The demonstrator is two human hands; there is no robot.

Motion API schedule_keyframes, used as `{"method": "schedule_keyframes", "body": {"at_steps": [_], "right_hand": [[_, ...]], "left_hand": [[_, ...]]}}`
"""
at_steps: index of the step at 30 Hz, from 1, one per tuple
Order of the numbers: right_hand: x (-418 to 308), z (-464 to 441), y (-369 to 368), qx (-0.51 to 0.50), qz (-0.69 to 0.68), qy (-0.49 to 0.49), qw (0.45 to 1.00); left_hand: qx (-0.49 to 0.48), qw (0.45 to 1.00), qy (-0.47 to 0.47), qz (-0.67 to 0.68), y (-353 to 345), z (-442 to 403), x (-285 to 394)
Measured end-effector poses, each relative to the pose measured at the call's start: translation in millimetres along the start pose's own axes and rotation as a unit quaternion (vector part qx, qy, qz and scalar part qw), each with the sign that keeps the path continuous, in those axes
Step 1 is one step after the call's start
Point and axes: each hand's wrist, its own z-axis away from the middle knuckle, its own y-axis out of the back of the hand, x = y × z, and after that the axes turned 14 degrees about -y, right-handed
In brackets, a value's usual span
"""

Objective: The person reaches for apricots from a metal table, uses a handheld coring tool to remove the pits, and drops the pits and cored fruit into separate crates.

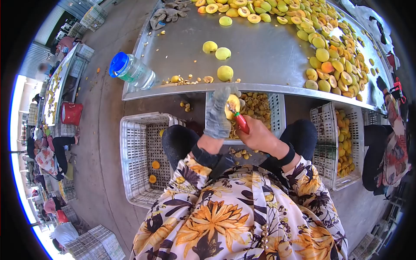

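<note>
My left hand (218,115), in a grey glove, is closed around a yellow peach half (232,105), cut face turned toward my right hand. My bare right hand (259,135) grips a red-handled pitting tool (242,123) with a green collar. The tool's metal tip meets the middle of the cut face; its exact shape is hard to make out. Below both hands, between my knees, a white crate (277,113) holds many brownish pits and scraps. Just beyond the left hand, a whole-looking peach (225,73) lies near the edge of the metal table (260,56), with two others behind it.
Many cut peaches (323,54) are heaped on the table's right. A blue-capped bottle (134,71) and grey gloves (167,18) lie at the left. One crate (130,162) with a few halves stands left, a fuller one (325,147) right. Another person (392,143) sits at far right.
</note>
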Motion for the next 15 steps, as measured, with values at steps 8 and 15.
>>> {"method": "schedule_keyframes", "body": {"at_steps": [8,15], "right_hand": [[9,1,-13,-0.025,0.043,-0.005,0.999],[-17,10,-3,-0.302,-0.292,-0.218,0.881]], "left_hand": [[-0.063,0.973,0.216,-0.049,22,-11,9],[-0.108,0.979,0.169,-0.028,23,-10,2]]}}
